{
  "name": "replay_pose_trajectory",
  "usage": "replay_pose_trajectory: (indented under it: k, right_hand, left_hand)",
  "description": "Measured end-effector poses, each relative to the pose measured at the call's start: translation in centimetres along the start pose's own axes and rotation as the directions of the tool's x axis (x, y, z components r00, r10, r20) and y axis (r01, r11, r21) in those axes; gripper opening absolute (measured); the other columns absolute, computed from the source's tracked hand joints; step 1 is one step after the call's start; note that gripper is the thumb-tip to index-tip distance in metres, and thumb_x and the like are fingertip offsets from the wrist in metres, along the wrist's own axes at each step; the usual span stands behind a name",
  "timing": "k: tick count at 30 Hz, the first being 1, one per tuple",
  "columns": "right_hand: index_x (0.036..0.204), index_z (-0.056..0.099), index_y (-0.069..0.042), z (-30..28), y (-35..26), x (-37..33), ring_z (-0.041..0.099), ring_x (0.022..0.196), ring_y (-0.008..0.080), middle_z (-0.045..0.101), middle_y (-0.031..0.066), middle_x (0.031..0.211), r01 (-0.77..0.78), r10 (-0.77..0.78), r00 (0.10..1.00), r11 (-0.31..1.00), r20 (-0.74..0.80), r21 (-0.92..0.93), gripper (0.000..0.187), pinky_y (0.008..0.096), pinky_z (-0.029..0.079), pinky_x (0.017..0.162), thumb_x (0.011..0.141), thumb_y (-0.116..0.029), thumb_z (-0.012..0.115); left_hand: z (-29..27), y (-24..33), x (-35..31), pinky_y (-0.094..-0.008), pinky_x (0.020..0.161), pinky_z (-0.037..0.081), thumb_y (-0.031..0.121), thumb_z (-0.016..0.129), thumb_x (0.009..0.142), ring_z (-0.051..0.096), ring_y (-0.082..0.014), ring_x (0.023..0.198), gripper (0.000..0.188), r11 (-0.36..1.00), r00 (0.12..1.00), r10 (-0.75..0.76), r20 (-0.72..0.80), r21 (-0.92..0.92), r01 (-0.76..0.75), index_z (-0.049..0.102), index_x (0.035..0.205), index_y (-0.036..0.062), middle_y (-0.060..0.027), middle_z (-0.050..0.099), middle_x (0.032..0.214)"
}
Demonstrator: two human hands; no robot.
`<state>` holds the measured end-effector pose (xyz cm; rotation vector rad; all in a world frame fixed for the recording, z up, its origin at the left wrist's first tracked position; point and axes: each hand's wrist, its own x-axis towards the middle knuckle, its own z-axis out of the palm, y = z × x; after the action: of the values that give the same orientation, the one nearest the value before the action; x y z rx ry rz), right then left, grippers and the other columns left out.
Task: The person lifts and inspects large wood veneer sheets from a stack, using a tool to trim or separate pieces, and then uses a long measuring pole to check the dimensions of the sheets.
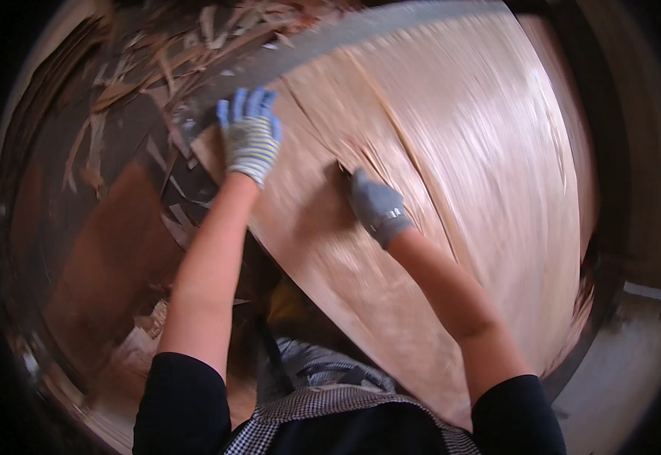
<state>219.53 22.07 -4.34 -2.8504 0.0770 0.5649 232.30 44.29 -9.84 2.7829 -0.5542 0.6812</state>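
Observation:
A wide, thin sheet of pale wood veneer (490, 152) lies before me, with long splits and raised ridges running across it. My left hand (251, 136), in a striped glove with blue fingers, rests flat near the sheet's left edge, its fingers stretched out. Over the middle of the sheet, beside a split, my right hand (377, 205) is closed in a grey glove. Something small and dark shows at its fingertips; blur and the hand hide what it is.
Torn veneer strips (182, 64) lie scattered on the dark floor at the far left. A reddish-brown panel (107, 254) is left of my left arm, with pale scraps (148, 330) near it. A light grey flat surface (619, 371) stands at the lower right.

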Motion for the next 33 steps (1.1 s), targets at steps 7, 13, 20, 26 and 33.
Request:
replay_pose_trajectory:
  k: [7, 13, 20, 26, 33]
  right_hand:
    - [0.086, 0.052, -0.006, 6.8, 18.4, -35.5, 0.059, 0.054, 0.0362, 0.059, 0.0174, 0.060, -0.413, 0.414, 0.894, 0.910, 0.170, -0.043, 0.024, 0.0461, 0.044, 0.043, 0.088, -0.029, 0.046]
    - [0.083, 0.055, -0.006, 14.1, 23.4, -41.8, 0.062, 0.061, 0.0355, 0.063, 0.0182, 0.071, -0.286, 0.311, 0.950, 0.902, -0.026, 0.322, 0.031, 0.0476, 0.047, 0.049, 0.091, -0.032, 0.040]
    - [0.092, 0.055, -0.006, 11.3, 27.6, -49.3, 0.065, 0.069, 0.0332, 0.065, 0.0159, 0.076, -0.203, 0.254, 0.958, 0.927, -0.130, 0.315, 0.020, 0.0459, 0.048, 0.055, 0.088, -0.022, 0.045]
    - [0.110, 0.054, -0.014, 18.2, 45.6, -81.8, 0.063, 0.060, 0.0306, 0.064, 0.0166, 0.072, -0.513, 0.514, 0.857, 0.844, 0.042, 0.155, 0.028, 0.0431, 0.048, 0.048, 0.091, -0.031, 0.040]
    - [0.095, 0.050, -0.007, 25.1, 51.6, -91.0, 0.063, 0.066, 0.0354, 0.063, 0.0183, 0.073, -0.454, 0.469, 0.882, 0.870, -0.041, 0.190, 0.021, 0.0462, 0.048, 0.052, 0.088, -0.025, 0.042]
  left_hand:
    - [-0.6, 1.1, 1.7, -0.0429, 0.092, 0.036, 0.030, 0.049, 0.084, 0.049, -0.0250, 0.110, 0.041, 0.897, 0.969, 0.039, 0.243, 0.419, -0.141, 0.050, 0.122, 0.0149, -0.0073, 0.054, 0.119]
    - [-9.5, 30.7, -16.5, -0.0431, 0.099, 0.032, 0.018, 0.049, 0.086, 0.053, -0.0249, 0.107, 0.031, 0.763, 0.768, 0.619, 0.162, -0.354, -0.541, 0.057, 0.114, 0.0065, -0.0099, 0.056, 0.119]
    - [-13.8, 43.3, -29.6, -0.0443, 0.108, 0.022, 0.011, 0.047, 0.085, 0.050, -0.0245, 0.113, 0.028, 0.763, 0.738, 0.623, 0.257, -0.407, -0.502, 0.060, 0.109, 0.0029, -0.0100, 0.055, 0.122]
    - [-10.3, 39.9, -29.5, -0.0412, 0.106, 0.025, 0.014, 0.045, 0.088, 0.050, -0.0283, 0.112, 0.030, 0.703, 0.637, 0.707, 0.307, -0.205, -0.681, 0.058, 0.113, 0.0028, -0.0120, 0.054, 0.123]
    - [-18.9, 62.5, -43.3, -0.0417, 0.104, 0.028, 0.019, 0.046, 0.089, 0.049, -0.0271, 0.113, 0.033, 0.893, 0.874, 0.448, 0.189, -0.053, -0.447, 0.054, 0.116, 0.0031, -0.0141, 0.055, 0.119]
